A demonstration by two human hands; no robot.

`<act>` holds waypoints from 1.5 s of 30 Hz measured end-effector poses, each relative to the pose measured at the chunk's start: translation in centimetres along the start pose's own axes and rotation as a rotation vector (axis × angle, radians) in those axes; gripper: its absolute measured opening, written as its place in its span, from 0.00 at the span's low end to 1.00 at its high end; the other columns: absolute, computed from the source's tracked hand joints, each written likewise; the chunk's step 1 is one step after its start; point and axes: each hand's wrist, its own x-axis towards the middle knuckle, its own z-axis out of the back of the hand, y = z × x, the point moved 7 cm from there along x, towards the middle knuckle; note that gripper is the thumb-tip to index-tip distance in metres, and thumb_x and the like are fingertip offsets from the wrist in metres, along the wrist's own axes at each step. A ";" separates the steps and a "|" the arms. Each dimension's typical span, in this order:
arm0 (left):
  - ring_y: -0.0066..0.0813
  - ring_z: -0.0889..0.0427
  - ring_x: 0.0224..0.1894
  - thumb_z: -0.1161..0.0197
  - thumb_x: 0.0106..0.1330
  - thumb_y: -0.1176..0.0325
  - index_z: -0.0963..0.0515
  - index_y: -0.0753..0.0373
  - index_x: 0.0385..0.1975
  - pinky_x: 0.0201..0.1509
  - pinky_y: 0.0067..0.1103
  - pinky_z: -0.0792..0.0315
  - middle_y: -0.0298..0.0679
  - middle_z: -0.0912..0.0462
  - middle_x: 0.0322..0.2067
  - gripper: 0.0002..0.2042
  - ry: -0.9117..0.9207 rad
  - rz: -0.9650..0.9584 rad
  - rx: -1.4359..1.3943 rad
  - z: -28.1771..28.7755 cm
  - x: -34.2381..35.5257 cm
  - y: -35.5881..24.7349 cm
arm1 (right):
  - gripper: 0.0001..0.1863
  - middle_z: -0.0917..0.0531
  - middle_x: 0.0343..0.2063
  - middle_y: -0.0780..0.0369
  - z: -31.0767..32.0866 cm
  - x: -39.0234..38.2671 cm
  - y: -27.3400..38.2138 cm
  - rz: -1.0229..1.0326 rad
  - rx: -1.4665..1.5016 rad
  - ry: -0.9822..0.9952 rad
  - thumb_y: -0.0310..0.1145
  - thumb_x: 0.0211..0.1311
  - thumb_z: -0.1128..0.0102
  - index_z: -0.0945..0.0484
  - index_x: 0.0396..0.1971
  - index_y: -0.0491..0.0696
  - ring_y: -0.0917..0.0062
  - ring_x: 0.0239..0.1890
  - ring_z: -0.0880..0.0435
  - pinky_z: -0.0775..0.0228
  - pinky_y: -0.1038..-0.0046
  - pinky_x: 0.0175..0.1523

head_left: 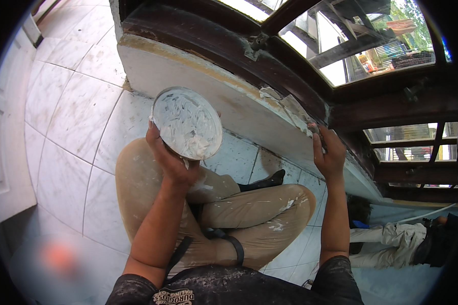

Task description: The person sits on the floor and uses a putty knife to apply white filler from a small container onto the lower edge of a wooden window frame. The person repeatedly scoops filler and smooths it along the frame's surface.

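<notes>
My left hand is wrapped round the underside and near rim of a shallow round pan, holding it tilted above my left knee. White putty, smeared and ridged, covers the inside of the pan. At the window ledge, my right hand grips a putty knife whose blade lies along the top of the ledge, against the foot of the dark window frame. A smear of putty sits on the ledge beside the blade. The handle is mostly hidden in my fingers.
The low white wall under the dark wooden window frame runs diagonally across. My crossed legs rest on marble-look tiles. A white panelled door stands at left. Another person in pale trousers is at lower right.
</notes>
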 end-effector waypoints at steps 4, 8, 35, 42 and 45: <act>0.46 0.26 0.75 0.23 0.68 0.75 0.53 0.69 0.83 0.81 0.43 0.32 0.56 0.33 0.75 0.49 0.029 -0.007 0.021 -0.7 -0.5 -0.4 | 0.15 0.09 0.40 0.52 3.1 -0.3 4.0 0.024 0.090 -0.111 0.25 0.76 0.29 0.11 0.60 0.41 0.65 0.37 0.07 0.16 0.67 0.40; 0.46 0.25 0.74 0.22 0.68 0.72 0.52 0.72 0.82 0.81 0.43 0.32 0.57 0.32 0.74 0.50 0.079 -0.016 0.027 -2.0 -1.1 -0.8 | 0.24 0.13 0.40 0.58 2.1 -2.4 10.9 0.075 0.108 -0.042 0.24 0.69 0.26 0.11 0.65 0.46 0.67 0.31 0.14 0.20 0.67 0.38; 0.62 0.24 0.78 0.72 0.85 0.37 0.42 0.62 0.85 0.83 0.53 0.28 0.58 0.30 0.79 0.41 -0.101 0.646 -1.114 -2.1 2.8 -1.1 | 0.16 0.11 0.39 0.60 -4.6 2.3 1.0 -0.249 0.549 0.042 0.30 0.79 0.27 0.09 0.61 0.43 0.76 0.40 0.17 0.24 0.72 0.50; 0.64 0.25 0.78 0.74 0.85 0.35 0.42 0.61 0.85 0.84 0.54 0.28 0.58 0.30 0.79 0.42 -0.132 0.679 -0.957 -1.7 2.1 0.3 | 0.17 0.12 0.38 0.61 -1.3 0.5 -1.8 -0.213 0.385 0.059 0.30 0.79 0.27 0.09 0.62 0.43 0.78 0.37 0.19 0.26 0.74 0.45; 0.68 0.24 0.77 0.70 0.83 0.32 0.41 0.60 0.85 0.84 0.57 0.30 0.57 0.29 0.78 0.44 -0.158 0.710 -1.016 -2.0 1.9 0.3 | 0.16 0.13 0.36 0.62 1.1 -0.8 -1.6 -0.176 0.335 0.047 0.29 0.79 0.28 0.09 0.62 0.43 0.79 0.35 0.21 0.29 0.74 0.41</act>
